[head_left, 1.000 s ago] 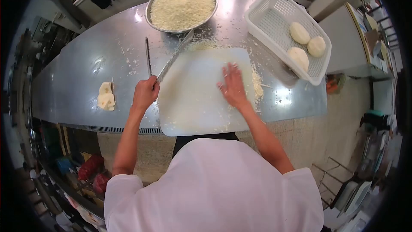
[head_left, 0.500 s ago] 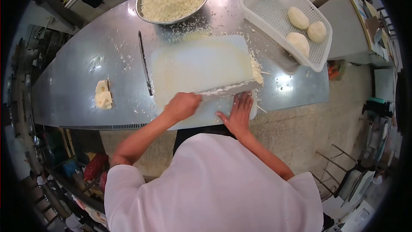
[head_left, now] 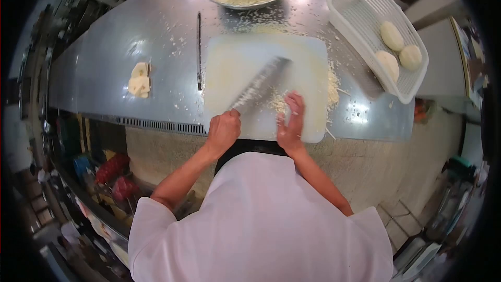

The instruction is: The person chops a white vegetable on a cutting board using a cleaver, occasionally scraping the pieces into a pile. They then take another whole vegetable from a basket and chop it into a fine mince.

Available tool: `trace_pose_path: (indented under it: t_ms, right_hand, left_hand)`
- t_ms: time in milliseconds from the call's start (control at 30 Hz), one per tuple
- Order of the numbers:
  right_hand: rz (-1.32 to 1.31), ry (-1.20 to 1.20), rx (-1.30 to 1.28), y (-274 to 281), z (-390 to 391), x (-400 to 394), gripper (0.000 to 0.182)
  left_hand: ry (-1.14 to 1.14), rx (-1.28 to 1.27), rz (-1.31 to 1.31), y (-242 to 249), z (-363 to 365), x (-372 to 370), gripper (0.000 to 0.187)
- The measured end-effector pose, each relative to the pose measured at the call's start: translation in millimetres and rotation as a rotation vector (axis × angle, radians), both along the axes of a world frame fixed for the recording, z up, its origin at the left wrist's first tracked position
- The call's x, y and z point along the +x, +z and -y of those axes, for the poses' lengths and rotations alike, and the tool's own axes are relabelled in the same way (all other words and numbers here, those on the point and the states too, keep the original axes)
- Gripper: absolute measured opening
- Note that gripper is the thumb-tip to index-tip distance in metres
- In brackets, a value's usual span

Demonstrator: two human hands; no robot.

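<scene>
My left hand is closed round the handle of a broad kitchen knife, its blade slanting up and right over the white cutting board. Pale chopped bits stick to the blade. To the right, my right hand has its fingers apart beside a small pile of chopped bits. Nothing shows in its grasp. A larger heap of the same pale bits lies along the board's right edge, with a few thin strips next to it.
At the back stands a metal bowl heaped with chopped pieces. A white plastic basket on the right holds peeled pale vegetables. Pale slices lie on the left of the steel table, near a dark narrow strip.
The knife has swung from nearly level at the board's front right to a steep slant nearer its middle. My right hand has come off the board's front right area and turned, fingers raised.
</scene>
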State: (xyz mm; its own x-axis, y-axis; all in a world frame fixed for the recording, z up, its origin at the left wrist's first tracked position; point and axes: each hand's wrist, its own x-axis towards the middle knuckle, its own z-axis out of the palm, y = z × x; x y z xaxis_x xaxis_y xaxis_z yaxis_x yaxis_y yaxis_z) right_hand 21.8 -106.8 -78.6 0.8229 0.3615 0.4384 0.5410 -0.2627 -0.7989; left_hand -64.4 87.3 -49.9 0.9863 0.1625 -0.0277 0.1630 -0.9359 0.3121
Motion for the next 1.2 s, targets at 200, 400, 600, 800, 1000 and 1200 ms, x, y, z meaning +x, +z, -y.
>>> trace_pose_path:
  t_ms: [200,400,600,800,1000,1200]
  right_hand:
    - [0.139,0.31,0.007,63.4,20.4,20.3,0.034]
    - [0.133,0.614,-0.426,76.2,-56.0,0.4,0.063]
    - [0.135,0.61,-0.621,70.6,-57.0,7.1,0.076]
    - [0.129,0.405,-0.801,22.7,-17.3,41.7,0.072]
    - [0.104,0.172,-0.673,-31.7,11.7,62.4,0.074]
    - [-0.02,0.202,-0.582,0.1,12.7,-4.2,0.094]
  left_hand:
    - [-0.184,0.013,0.231,37.0,-27.9,-3.3,0.01]
    - [-0.331,0.164,0.376,59.1,-31.5,4.1,0.015]
    - [-0.344,0.177,0.498,71.2,-52.5,-8.2,0.015]
    - [-0.108,0.307,0.478,86.7,-86.0,-42.0,0.017]
    - [0.449,-0.04,0.341,45.0,-79.7,-62.7,0.013]
    - [0.428,-0.08,0.133,6.7,27.2,-66.5,0.026]
